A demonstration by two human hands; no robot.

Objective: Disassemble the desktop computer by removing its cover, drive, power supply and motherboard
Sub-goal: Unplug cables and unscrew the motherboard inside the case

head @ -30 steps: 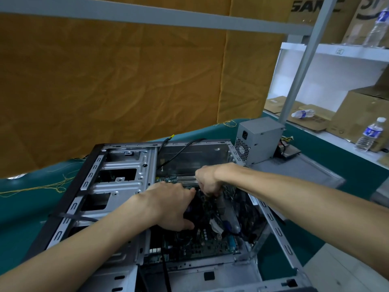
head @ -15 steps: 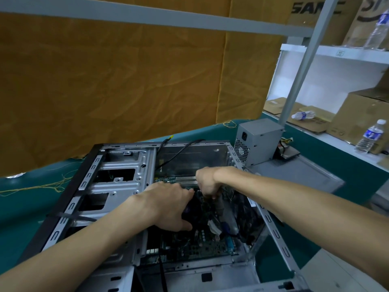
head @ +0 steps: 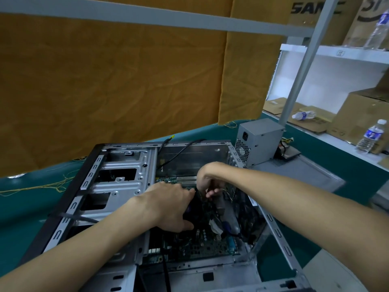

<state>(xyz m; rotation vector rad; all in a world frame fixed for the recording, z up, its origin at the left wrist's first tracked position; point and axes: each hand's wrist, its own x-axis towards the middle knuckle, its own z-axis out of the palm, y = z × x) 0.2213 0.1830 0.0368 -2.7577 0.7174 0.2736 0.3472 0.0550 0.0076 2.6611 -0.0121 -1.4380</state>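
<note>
The open grey computer case (head: 117, 186) lies on its side on the teal table, its green motherboard (head: 200, 247) still inside. My left hand (head: 168, 209) reaches into the case and grips a dark part over the board's middle. My right hand (head: 208, 182) hangs just behind it with fingers curled round a dark upright handle; what it holds is partly hidden. The removed power supply (head: 260, 140) stands upright beyond the case's right wall. The grey side cover (head: 305, 173) lies flat on the table to the right.
Black cables (head: 179, 150) run out of the case's far side. An orange cloth (head: 105, 81) hangs behind the table. White shelves at right carry cardboard boxes (head: 362, 114) and water bottles (head: 370, 137). A grey frame post (head: 301, 66) rises behind the power supply.
Both hands stay inside the case in nearly the same place. My right hand's fingers have shifted slightly on the dark handle. The view drifted a little.
</note>
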